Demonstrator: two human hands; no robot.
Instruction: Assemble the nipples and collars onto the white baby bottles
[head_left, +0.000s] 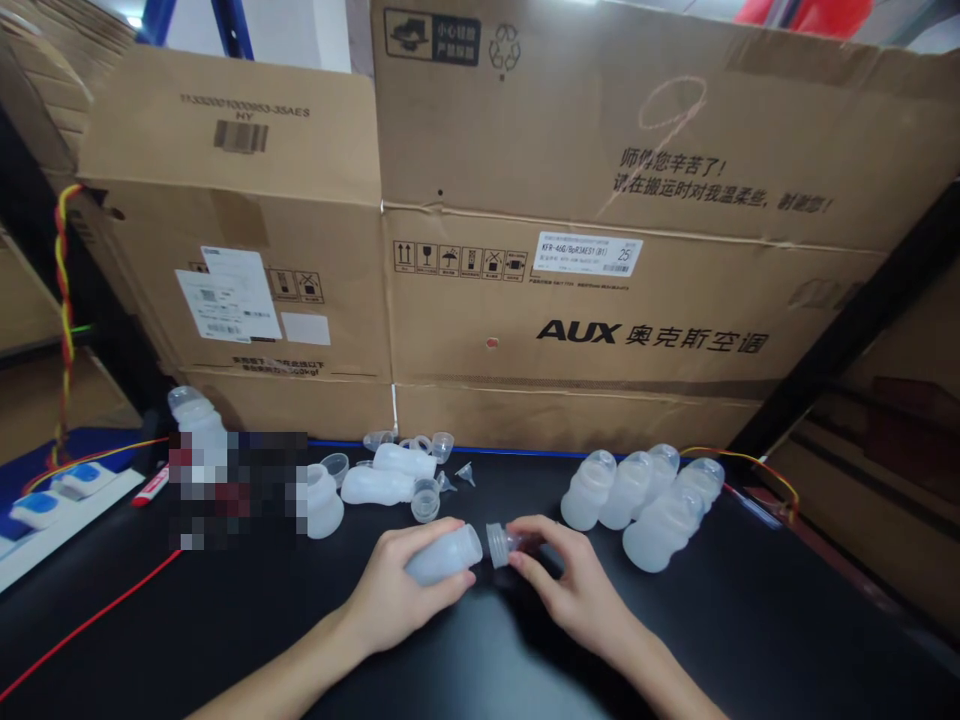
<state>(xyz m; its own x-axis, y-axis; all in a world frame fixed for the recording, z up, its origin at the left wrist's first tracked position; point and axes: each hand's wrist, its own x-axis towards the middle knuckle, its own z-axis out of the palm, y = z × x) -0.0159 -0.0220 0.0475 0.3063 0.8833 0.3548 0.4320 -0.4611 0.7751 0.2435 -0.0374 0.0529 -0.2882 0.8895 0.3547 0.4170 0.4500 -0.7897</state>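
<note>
Nearest the camera, over the black table [750, 640], the left hand [397, 590] is wrapped around a translucent bottle [444, 555] lying on its side, neck pointing right. Just beside that neck, the right hand [566, 580] pinches a small clear cap [499, 545] between thumb and fingertips, its open end facing the bottle mouth; the two parts look nearly touching, though I cannot tell whether any thread has caught.

To do this well, I judge the cap should meet the neck squarely, both axes in line, with the left hand holding the soft body firmly but without squeezing it out of shape. The turning is best done by the right fingertips, gently at first so the thread seats rather than crosses.

Farther back on the right stands a cluster of bottles [645, 500], packed against one another. Behind the hands, to the left, lie loose bottles [390, 475] on their sides among small clear caps and funnels [431, 470]. A red marker [152, 487] rests near the left edge, and a red wire [90, 620] runs across the table. Behind it all rise large cardboard boxes [570, 280] with printed labels.
</note>
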